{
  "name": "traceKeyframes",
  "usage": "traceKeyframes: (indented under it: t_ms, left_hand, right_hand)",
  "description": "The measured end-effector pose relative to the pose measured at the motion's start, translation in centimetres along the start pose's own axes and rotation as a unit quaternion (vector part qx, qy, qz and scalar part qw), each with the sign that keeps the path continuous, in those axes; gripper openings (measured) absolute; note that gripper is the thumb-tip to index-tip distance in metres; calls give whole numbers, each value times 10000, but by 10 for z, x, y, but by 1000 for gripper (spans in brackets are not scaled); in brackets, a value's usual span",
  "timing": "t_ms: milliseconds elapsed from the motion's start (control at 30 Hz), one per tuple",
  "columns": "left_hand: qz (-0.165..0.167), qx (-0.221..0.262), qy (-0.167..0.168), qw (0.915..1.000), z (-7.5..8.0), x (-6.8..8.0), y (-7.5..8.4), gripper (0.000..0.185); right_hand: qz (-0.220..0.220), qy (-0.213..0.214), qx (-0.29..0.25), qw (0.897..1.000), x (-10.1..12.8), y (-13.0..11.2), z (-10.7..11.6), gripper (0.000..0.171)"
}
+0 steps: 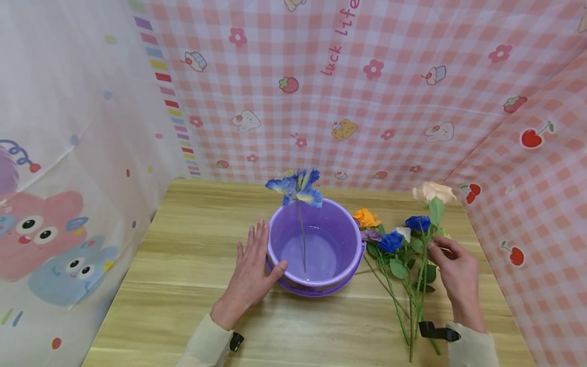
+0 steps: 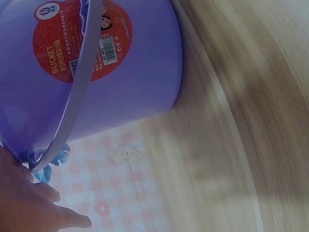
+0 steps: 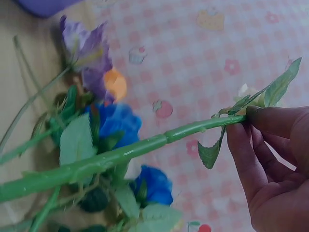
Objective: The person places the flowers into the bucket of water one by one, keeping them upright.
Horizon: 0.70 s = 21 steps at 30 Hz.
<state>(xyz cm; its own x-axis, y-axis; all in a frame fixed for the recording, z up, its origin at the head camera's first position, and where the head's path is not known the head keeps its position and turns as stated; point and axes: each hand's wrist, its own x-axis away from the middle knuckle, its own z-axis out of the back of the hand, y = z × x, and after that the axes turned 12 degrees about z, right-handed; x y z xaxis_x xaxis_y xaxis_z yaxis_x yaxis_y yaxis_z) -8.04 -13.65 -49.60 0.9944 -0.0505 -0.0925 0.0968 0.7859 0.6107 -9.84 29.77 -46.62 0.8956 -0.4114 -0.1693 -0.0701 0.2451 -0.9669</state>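
Observation:
A purple bucket (image 1: 316, 285) with water stands mid-table, a blue iris (image 1: 297, 186) upright inside it. My left hand (image 1: 251, 265) rests flat against the bucket's left side, fingers straight; in the left wrist view the bucket (image 2: 140, 72) shows a red label and my fingers (image 2: 43, 212) sit at the bottom left. My right hand (image 1: 454, 265) pinches the stem (image 3: 145, 147) of a cream rose (image 1: 433, 192), raised off the table. My fingers (image 3: 270, 159) curl round that stem near its head. Blue roses (image 1: 392, 240), an orange flower (image 1: 366, 217) and a purple flower (image 3: 87, 53) lie beside the bucket.
The wooden table (image 1: 183, 265) is walled by a pink checked cloth (image 1: 367, 92) behind and to the right, and a white cartoon cloth (image 1: 69, 178) to the left. Green stems (image 1: 403, 306) trail toward the front edge on the right.

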Motion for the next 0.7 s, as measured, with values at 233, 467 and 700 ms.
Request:
traceKeyframes:
  t_ms: [233,467,700]
  left_hand:
    - [-8,29,23,10000,0,0,-1,98]
    - [-21,-4,60,10000,-1,0,-1,98]
    - [9,12,18,10000,-1,0,-1,98]
  right_hand:
    - [154,41,-253,9996,-2,-16,-18,25]
    - [446,127,-899,9949,-5,-32,-38,20]
    - [720,61,-932,9930,-7,-52,-57,18]
